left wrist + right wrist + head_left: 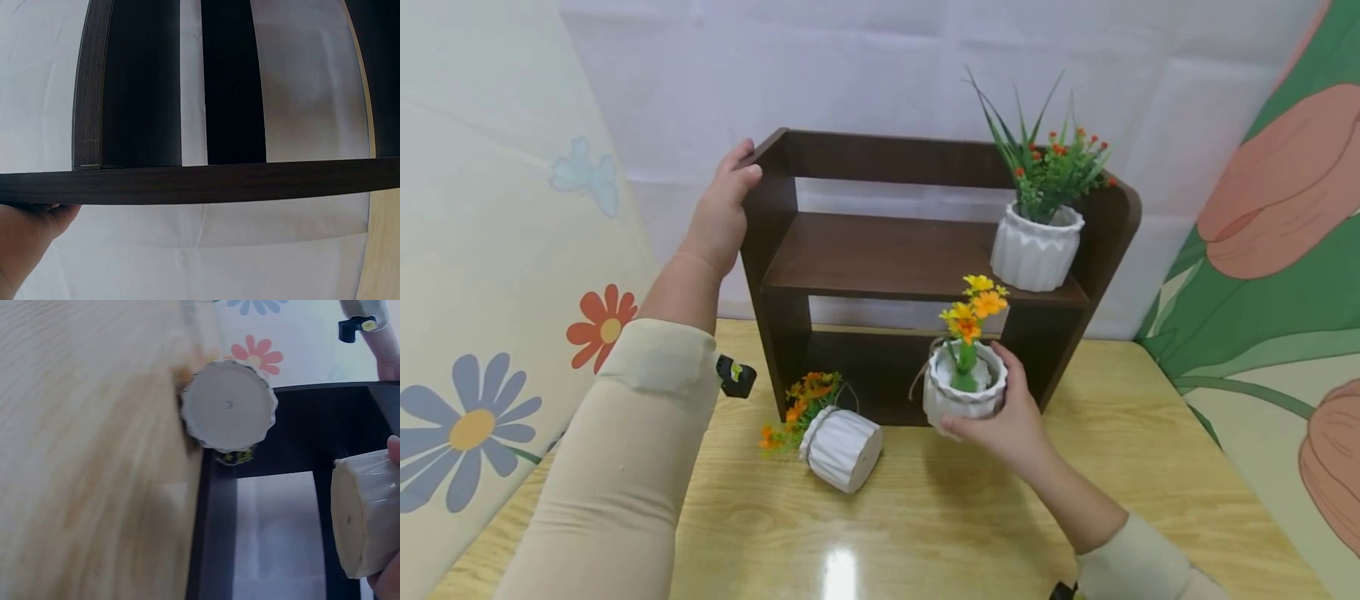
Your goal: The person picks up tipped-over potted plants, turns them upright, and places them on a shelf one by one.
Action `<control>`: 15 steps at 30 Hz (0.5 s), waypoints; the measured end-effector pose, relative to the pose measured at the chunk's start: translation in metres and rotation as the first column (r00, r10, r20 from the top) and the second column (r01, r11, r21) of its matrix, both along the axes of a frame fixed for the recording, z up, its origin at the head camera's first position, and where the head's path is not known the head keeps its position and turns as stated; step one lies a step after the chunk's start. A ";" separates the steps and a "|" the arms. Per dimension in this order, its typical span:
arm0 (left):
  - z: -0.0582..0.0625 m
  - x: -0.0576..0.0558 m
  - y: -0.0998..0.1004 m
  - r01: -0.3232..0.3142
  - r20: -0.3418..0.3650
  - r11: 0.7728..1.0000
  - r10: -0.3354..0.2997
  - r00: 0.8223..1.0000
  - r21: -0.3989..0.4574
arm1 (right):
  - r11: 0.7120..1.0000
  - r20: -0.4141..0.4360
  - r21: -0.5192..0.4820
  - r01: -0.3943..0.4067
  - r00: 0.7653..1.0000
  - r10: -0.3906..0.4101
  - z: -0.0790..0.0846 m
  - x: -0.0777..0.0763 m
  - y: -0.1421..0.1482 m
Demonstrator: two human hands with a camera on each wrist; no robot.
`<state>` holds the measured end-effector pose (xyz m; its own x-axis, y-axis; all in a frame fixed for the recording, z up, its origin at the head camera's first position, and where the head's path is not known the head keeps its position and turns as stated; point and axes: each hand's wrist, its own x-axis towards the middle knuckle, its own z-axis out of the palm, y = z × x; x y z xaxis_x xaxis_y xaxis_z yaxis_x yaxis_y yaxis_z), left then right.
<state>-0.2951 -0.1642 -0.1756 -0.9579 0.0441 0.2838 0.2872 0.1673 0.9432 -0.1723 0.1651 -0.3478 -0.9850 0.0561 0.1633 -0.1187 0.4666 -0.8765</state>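
"Where is the white pot of yellow flowers [958, 403]?"
"Raised before the dark shelf's [865, 254] lower opening, gripped by the right hand [1021, 425]."
"And the left hand [718, 212]?"
"Touching the shelf's left side; I cannot tell whether its fingers curl round it."
"Nearby?"
"A tipped pot [842, 450] on the wooden table [760, 533]; an upright pot [1037, 250] on the upper shelf board, right."

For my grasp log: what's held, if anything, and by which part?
The right hand grips the yellow-flowered white pot by its side; the left hand touches the shelf.
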 end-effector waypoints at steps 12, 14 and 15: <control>0.000 0.000 -0.001 -0.009 0.010 1.000 0.009 1.000 -0.005 | 1.000 0.004 0.000 0.000 1.000 0.000 0.033 0.003 -0.005; 0.000 0.000 -0.001 -0.008 0.012 1.000 0.008 1.000 -0.004 | 1.000 0.002 0.006 -0.001 1.000 0.001 0.038 0.003 -0.005; 0.000 0.001 -0.001 -0.008 0.013 1.000 0.008 1.000 -0.005 | 1.000 0.001 0.007 -0.004 1.000 0.004 0.041 0.004 -0.005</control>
<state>-0.2945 -0.1648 -0.1755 -0.9619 0.0373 0.2707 0.2730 0.1739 0.9461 -0.1688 0.1598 -0.3065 -0.9854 0.0514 0.1623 -0.1193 0.4719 -0.8736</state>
